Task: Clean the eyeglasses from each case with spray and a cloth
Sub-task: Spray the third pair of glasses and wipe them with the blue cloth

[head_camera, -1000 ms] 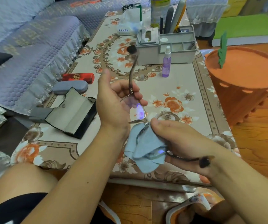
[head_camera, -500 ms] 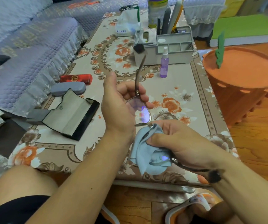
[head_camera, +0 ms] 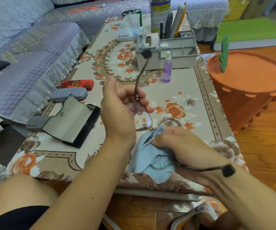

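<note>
Above the near edge of the floral table [head_camera: 192,90], my left hand [head_camera: 117,112] grips a pair of thin-framed eyeglasses [head_camera: 148,120] at the far hinge, its temple arm pointing away from me. My right hand [head_camera: 178,146] pinches a light blue cloth [head_camera: 148,158] round the near lens, which the cloth hides. The other temple arm lies across my right wrist. A small purple spray bottle [head_camera: 167,68] stands upright at mid table. An open black case [head_camera: 70,121] lies to the left, with a shut grey case [head_camera: 69,94] and a shut red case [head_camera: 77,84] behind it.
A grey desk organiser [head_camera: 175,62] with pens stands behind the spray bottle, a tissue pack [head_camera: 129,33] and a tin [head_camera: 160,12] beyond it. An orange basket-like stool [head_camera: 247,90] stands right of the table. A purple sofa [head_camera: 25,52] runs along the left.
My right hand has shifted the cloth on the near lens, rubbing it. The eyeglasses have tilted slightly, their far temple tip swinging right. The left hand keeps its grip.
</note>
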`<state>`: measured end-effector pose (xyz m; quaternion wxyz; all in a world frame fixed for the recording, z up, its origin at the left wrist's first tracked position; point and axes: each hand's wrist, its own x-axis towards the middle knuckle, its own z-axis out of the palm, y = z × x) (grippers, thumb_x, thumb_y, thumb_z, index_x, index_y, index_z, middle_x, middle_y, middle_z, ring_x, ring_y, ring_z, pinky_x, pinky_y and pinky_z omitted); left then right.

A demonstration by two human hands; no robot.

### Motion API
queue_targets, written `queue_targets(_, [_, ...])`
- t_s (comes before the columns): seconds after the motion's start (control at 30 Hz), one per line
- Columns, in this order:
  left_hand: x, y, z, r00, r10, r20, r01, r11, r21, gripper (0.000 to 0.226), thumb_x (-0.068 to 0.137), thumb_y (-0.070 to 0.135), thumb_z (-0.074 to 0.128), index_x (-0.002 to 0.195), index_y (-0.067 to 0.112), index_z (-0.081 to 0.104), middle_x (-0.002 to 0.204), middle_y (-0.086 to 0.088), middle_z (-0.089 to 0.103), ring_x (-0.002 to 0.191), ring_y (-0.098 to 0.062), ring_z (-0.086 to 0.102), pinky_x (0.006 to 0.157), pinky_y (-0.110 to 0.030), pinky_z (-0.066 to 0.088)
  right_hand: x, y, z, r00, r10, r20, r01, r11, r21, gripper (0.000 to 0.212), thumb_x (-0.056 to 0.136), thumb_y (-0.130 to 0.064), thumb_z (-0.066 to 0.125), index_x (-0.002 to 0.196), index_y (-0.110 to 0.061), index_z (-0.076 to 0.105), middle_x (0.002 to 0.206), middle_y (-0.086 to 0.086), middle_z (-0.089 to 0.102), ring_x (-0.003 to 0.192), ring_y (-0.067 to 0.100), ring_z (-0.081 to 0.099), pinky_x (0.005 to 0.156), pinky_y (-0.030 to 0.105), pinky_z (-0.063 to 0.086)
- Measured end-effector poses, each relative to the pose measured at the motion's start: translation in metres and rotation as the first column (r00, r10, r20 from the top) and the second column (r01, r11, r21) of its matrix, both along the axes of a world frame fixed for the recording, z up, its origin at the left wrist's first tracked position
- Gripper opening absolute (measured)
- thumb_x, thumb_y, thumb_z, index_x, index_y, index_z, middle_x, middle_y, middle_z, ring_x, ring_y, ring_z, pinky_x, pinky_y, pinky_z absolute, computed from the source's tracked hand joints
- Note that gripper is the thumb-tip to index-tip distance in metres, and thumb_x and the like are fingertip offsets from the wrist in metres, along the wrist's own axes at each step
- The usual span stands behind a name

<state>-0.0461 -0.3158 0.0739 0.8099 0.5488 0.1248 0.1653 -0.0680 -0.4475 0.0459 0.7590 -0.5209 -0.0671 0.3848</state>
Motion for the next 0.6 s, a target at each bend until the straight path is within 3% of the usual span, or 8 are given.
queue_targets(0.07, [-0.002,-0.004,-0.003,1.0,-0.023,0.016,0.022,0.999,0.044,0.071,0.107,0.046,0.028,0.063,0.007,0.068,0.06,-0.012,0.061,0.049,-0.026,0.058,0.071,-0.049,0.041,-0.001,-0.001,-0.004,0.998,0.063,0.023,-0.062,0.998,-0.029,0.013,0.077,-0.007,0.061,0.083,-0.012,0.071,0.086,0.017,0.069,0.079,0.026,0.065,0.077,0.036,0.054])
queue_targets(0.2, [-0.005,-0.003,-0.006,0.998,-0.054,0.01,0.053,0.993,0.101,0.07,0.107,0.042,0.026,0.066,0.005,0.068,0.061,-0.016,0.062,0.05,-0.029,0.06,0.059,-0.035,0.045,0.0,-0.009,-0.009,0.99,0.128,0.053,-0.124,0.989,-0.077,0.024,0.079,-0.002,0.067,0.101,0.007,0.065,0.097,0.025,0.07,0.086,0.03,0.068,0.079,0.036,0.056])
queue_targets(0.27, [-0.005,-0.001,-0.004,0.999,-0.05,0.004,0.05,0.996,0.077,0.07,0.107,0.044,0.028,0.065,0.005,0.068,0.061,-0.015,0.062,0.051,-0.03,0.06,0.06,-0.035,0.045,0.0,-0.01,-0.006,0.991,0.112,0.077,-0.107,0.992,-0.067,0.031,0.08,-0.003,0.072,0.106,0.011,0.064,0.103,0.031,0.07,0.09,0.034,0.069,0.083,0.04,0.056])
queue_targets(0.37, [-0.004,-0.003,-0.007,0.999,-0.051,0.014,0.049,0.995,0.082,0.069,0.106,0.046,0.03,0.064,0.007,0.068,0.061,-0.014,0.062,0.051,-0.029,0.06,0.063,-0.04,0.045,-0.004,-0.006,0.003,0.982,0.074,0.172,-0.046,0.986,-0.161,0.011,0.079,-0.012,0.08,0.088,-0.009,0.075,0.091,0.024,0.074,0.081,0.029,0.07,0.076,0.037,0.055])
queue_targets(0.43, [-0.006,-0.008,-0.011,0.998,-0.055,0.028,0.053,0.996,0.071,0.066,0.101,0.05,0.034,0.063,0.009,0.069,0.061,-0.012,0.062,0.052,-0.027,0.06,0.068,-0.048,0.043,-0.007,-0.005,0.008,0.967,0.064,0.247,0.01,0.958,-0.288,0.02,0.084,-0.017,0.081,0.069,-0.023,0.07,0.074,0.008,0.07,0.068,0.019,0.065,0.067,0.032,0.05])
queue_targets(0.53, [-0.006,-0.009,-0.013,0.997,-0.047,0.055,0.037,0.984,0.173,0.062,0.096,0.05,0.034,0.06,0.013,0.068,0.059,-0.013,0.061,0.052,-0.032,0.06,0.058,-0.039,0.041,-0.008,-0.003,0.013,0.928,0.104,0.358,0.057,0.909,-0.412,0.032,0.092,-0.022,0.067,0.062,-0.021,0.056,0.062,0.003,0.053,0.059,0.018,0.048,0.062,0.036,0.037])
queue_targets(0.6, [-0.004,-0.006,-0.01,0.996,-0.06,0.072,0.044,0.979,0.201,0.061,0.095,0.049,0.035,0.059,0.013,0.068,0.057,-0.013,0.061,0.05,-0.032,0.06,0.056,-0.037,0.039,-0.007,-0.003,0.01,0.944,0.064,0.322,0.067,0.923,-0.378,0.035,0.094,-0.018,0.059,0.06,-0.015,0.058,0.066,0.013,0.051,0.06,0.029,0.042,0.061,0.041,0.036])
